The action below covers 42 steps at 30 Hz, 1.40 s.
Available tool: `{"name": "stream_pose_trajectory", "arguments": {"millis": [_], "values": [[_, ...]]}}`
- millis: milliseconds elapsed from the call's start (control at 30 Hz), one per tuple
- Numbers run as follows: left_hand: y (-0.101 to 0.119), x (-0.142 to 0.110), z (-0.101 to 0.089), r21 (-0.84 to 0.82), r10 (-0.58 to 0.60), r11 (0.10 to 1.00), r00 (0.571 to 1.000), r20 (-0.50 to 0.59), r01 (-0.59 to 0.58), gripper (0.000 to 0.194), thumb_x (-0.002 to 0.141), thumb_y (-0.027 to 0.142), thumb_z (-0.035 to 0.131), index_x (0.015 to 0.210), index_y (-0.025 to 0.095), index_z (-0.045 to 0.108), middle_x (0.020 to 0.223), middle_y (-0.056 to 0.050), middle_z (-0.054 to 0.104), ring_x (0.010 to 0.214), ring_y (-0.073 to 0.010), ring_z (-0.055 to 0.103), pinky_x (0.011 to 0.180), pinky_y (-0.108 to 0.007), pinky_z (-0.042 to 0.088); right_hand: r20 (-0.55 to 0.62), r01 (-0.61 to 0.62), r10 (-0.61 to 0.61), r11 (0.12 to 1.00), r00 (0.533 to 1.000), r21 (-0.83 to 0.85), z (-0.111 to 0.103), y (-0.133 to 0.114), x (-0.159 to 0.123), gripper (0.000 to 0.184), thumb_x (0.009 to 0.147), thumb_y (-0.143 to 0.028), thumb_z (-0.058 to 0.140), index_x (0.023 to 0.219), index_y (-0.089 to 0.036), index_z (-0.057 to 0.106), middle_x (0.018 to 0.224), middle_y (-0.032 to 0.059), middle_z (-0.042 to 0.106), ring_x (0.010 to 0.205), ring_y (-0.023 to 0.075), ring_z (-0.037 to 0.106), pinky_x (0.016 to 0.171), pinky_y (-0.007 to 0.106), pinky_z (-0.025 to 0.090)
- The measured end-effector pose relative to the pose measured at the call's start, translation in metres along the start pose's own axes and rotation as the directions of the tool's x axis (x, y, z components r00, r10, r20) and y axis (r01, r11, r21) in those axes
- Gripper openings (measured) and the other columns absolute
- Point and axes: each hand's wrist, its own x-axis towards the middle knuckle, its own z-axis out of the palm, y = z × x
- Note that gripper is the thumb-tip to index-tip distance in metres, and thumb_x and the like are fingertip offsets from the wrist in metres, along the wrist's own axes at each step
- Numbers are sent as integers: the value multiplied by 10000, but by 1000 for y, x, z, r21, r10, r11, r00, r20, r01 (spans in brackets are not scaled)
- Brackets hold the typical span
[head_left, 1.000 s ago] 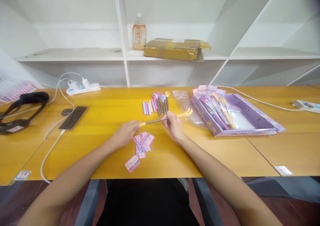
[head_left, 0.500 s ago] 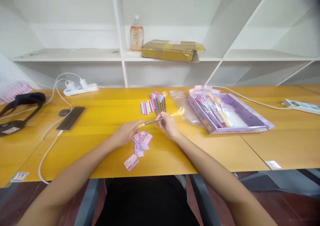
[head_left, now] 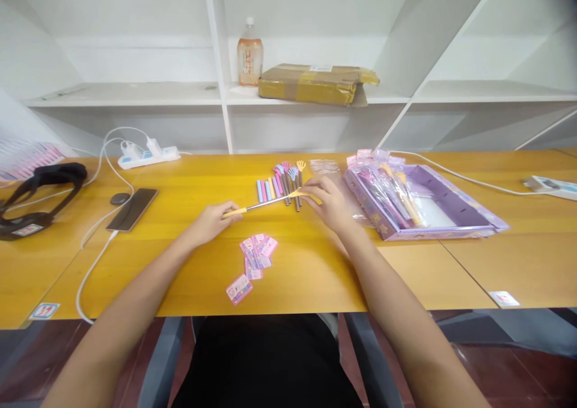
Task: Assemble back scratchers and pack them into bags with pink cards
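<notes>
A yellow back scratcher (head_left: 267, 203) with a metal rod stretches between my hands above the table. My left hand (head_left: 213, 220) is closed round its yellow handle. At the other end, the fingers of my right hand (head_left: 328, 200) pinch the yellow claw head, partly hiding it. Just behind the rod lie several claw heads on dark rods (head_left: 288, 176) in pink, blue and yellow. Beside them is a row of coloured handle tubes (head_left: 269, 188). Pink and purple printed cards (head_left: 258, 252) are fanned out on the table nearer to me.
On the right stands a purple open box (head_left: 455, 219) holding bagged back scratchers (head_left: 396, 194), with clear plastic bags (head_left: 325, 167) beside it. A phone (head_left: 133, 210), white power strip (head_left: 148, 157) and black headset (head_left: 45, 197) lie left. The shelf holds a bottle (head_left: 250, 56) and taped carton (head_left: 311, 85).
My right hand has shifted from the middle of the rod to the claw head. My left hand has moved left with the handle, and more rod shows between them.
</notes>
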Motion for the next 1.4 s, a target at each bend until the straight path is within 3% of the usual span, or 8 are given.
{"name": "stream_pose_trajectory", "arguments": {"millis": [100,233,367,633,867,1067,1233,1400], "values": [[-5,1,-1,67,111,992,992,-64,-107,270,998,485,629,1081,234,679,951,-5,714,841,-179,640,772,-296,462,43,35,-33,998,999,-48,4,-1,0,169,1057,-291,598,1139,-255,741,1094,104,701,1037,259,659,920,436,563],[-11,3,2,277,358,912,917,-176,-303,303,1073,450,536,1097,205,714,1033,-68,707,953,-210,646,877,-339,493,116,2,18,986,993,-164,8,-5,-1,195,1075,-280,545,1094,-228,732,1087,117,719,1033,269,662,914,422,554],[-10,2,6,456,457,822,873,-170,-341,354,1104,433,476,1149,187,726,1017,-89,720,967,-238,630,889,-374,500,194,-59,98,979,976,-198,14,-5,-2,197,1078,-272,526,1071,-217,715,1084,119,716,1032,269,661,907,407,549],[-10,1,8,560,477,761,868,-141,-327,363,1116,404,447,1153,173,725,1019,-95,724,954,-232,631,871,-362,499,253,-112,144,984,957,-136,24,1,-6,182,1084,-299,529,1036,-212,681,1066,111,699,1006,256,663,896,382,543],[-2,-6,7,714,393,674,910,-130,-189,428,1139,418,362,1102,206,732,856,-63,672,748,-187,605,662,-321,399,222,-58,92,986,971,-155,26,-9,-5,208,1087,-273,487,975,-200,647,977,114,640,921,256,599,814,372,501],[1,-7,8,659,394,723,907,-147,-207,403,1137,397,356,1151,230,722,877,-70,676,772,-197,609,690,-329,396,174,27,3,985,985,-172,25,-20,-7,227,1093,-270,463,963,-216,641,927,101,608,885,256,561,791,376,476],[4,-7,13,565,341,796,932,-122,-218,362,1118,400,393,1097,251,722,902,-64,675,768,-191,588,663,-320,362,191,59,-23,981,981,-186,31,-30,-11,222,1079,-222,451,962,-224,640,917,98,598,879,259,534,780,378,458],[6,-9,20,573,326,792,939,-105,-211,379,1124,393,365,1107,250,715,901,-65,680,766,-193,587,642,-317,327,203,76,-36,979,978,-191,35,-41,-12,235,1073,-185,442,952,-224,640,908,97,587,867,252,522,783,369,451]]}}
